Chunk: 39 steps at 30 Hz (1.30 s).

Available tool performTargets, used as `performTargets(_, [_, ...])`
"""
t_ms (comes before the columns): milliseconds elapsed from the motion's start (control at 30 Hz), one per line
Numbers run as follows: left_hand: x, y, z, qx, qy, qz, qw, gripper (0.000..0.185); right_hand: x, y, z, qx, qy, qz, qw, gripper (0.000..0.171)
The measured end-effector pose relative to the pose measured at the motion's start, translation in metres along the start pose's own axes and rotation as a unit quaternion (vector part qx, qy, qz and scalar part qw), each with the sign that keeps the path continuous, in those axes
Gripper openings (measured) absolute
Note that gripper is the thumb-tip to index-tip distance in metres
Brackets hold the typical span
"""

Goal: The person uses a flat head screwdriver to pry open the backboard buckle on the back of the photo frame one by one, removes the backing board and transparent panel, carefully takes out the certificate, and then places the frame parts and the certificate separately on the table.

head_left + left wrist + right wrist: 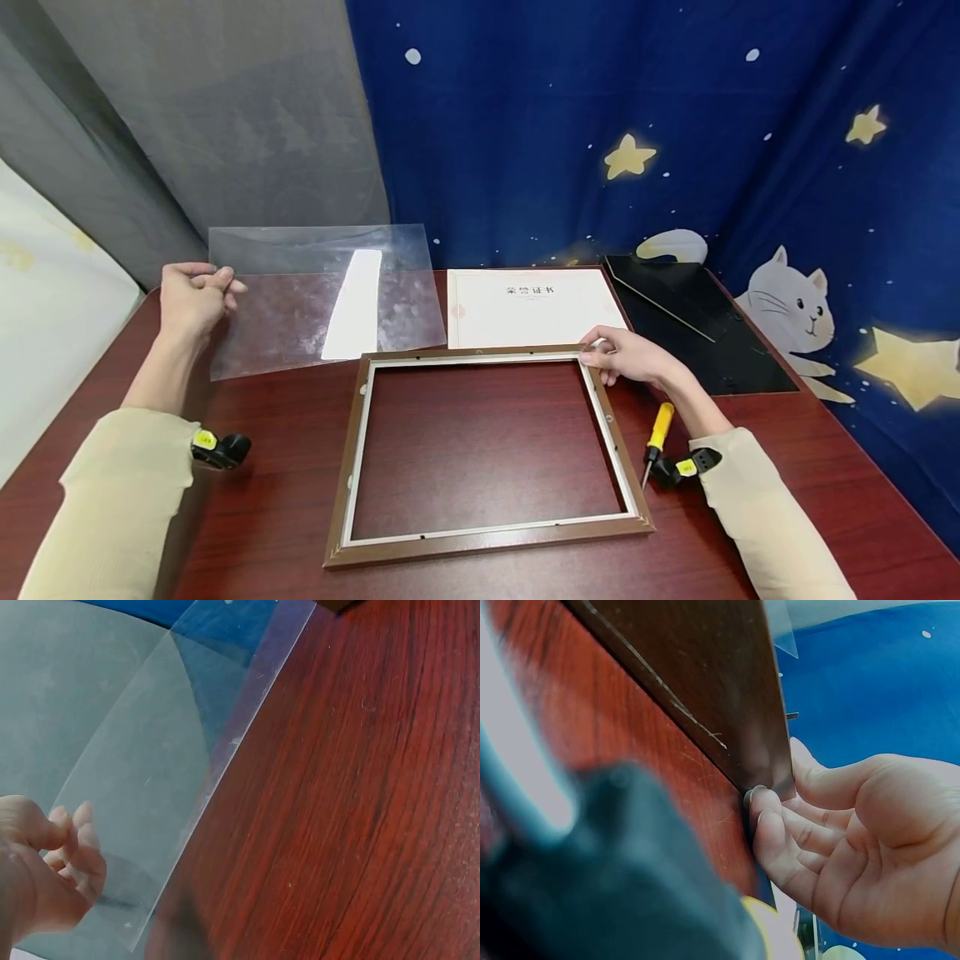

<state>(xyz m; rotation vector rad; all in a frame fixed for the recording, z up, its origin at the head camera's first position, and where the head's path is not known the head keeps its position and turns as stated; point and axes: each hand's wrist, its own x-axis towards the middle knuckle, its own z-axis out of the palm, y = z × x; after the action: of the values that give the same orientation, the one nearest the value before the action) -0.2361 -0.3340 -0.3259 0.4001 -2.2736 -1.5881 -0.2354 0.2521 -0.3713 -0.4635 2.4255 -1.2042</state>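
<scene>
Closest to us on the desk (825,500) is the brown wooden picture frame (487,533), lying flat and empty near the front edge, so the desk's red wood shows right through the opening. Just off its right side lies a yellow-handled screwdriver (658,433), tip pointing toward the near edge.

Our right hand (630,357) is on the frame's far right corner. From the head view it just looks like it's resting there, but the right wrist view shows more: the fingers (780,825) are curled round the corner, thumb on one side and fingertips hooked against the edge, so it's a real grip. That view is half blocked by a blurry dark thing up close, and we can't tell what it is.

Our left hand (193,296) is out toward the left edge of the desk, holding a clear plastic sheet (322,292) by its left edge, lifted and tilted with its near edge down by the desk. The left wrist view shows the thumb and curled fingers (75,847) pinching the sheet, plus how see-through it is, which the glare in the head view sort of hides.

Further back, past the frame, a cream certificate (532,307) lies flat, and a black backing board (697,321) sits toward the far right corner. Behind all of it hangs a blue star-and-cat cloth (675,125).
</scene>
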Motion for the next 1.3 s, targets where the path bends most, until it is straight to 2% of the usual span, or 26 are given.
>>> performTargets(167, [0.001, -0.005, -0.004, -0.007, -0.029, 0.005, 0.9996, 0.014, 0.0, -0.001, 0.001, -0.003, 0.0, -0.003, 1.0, 0.028])
performTargets(267, [0.0, -0.008, -0.007, -0.001, -0.048, 0.0, 0.9988, 0.021, 0.0, -0.001, 0.001, -0.005, -0.001, -0.009, 1.0, 0.028])
performTargets(433, [-0.002, -0.013, -0.01, 0.038, -0.101, 0.002, 0.9942, 0.047, -0.001, -0.002, 0.0, -0.005, -0.001, -0.01, 1.0, 0.028])
performTargets(567, [-0.001, -0.018, -0.012, 0.042, -0.143, -0.004, 0.9888, 0.074, -0.001, -0.001, -0.001, -0.006, 0.001, -0.007, 1.0, 0.028])
performTargets(700, [0.001, -0.021, -0.009, 0.052, -0.148, -0.01, 0.9875, 0.082, -0.001, 0.0, -0.001, -0.004, 0.004, 0.001, 1.0, 0.03])
performTargets(967, [0.007, -0.02, 0.0, 0.099, -0.149, -0.001, 0.9839, 0.083, -0.001, 0.002, 0.0, 0.003, 0.007, 0.005, 1.0, 0.029])
performTargets(1300, [0.016, -0.021, 0.002, 0.187, -0.181, -0.023, 0.9654, 0.084, 0.001, 0.002, 0.0, -0.001, 0.002, -0.008, 1.0, 0.027])
